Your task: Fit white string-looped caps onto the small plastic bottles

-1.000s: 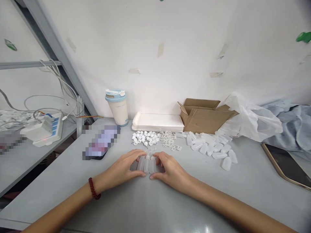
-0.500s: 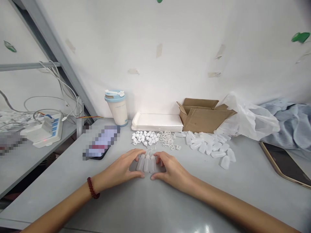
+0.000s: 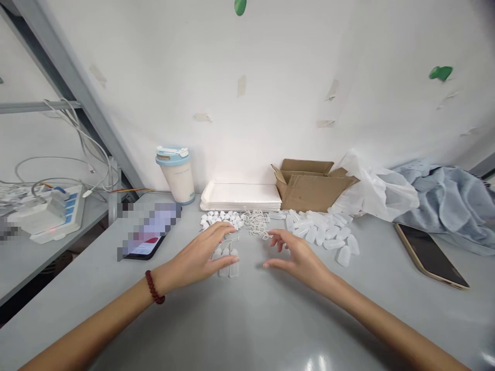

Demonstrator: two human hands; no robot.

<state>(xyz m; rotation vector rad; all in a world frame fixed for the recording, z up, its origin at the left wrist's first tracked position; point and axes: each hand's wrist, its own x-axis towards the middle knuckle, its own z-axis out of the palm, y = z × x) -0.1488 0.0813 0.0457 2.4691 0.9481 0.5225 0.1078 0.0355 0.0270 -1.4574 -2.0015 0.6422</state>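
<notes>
Translucent plastic bottles with white tops and cords [image 3: 234, 270] are lying, seemingly assembled, beneath the parted thumb and fingers of the left hand [image 3: 189, 265]. The right hand's [image 3: 303, 260] fingers are curving apart around nothing. Beyond the fingertips, small white plastic caps [image 3: 220, 217], pale looped cords [image 3: 257, 222] and frosted oblong plastic pieces [image 3: 320, 236] are lying unjoined.

Small oblong plastic bottles [image 3: 234, 270]: translucent white
Round beaded bracelet [image 3: 154, 287]: dark red
Rectangular cardboard box [image 3: 317, 193]: plain brown
</notes>
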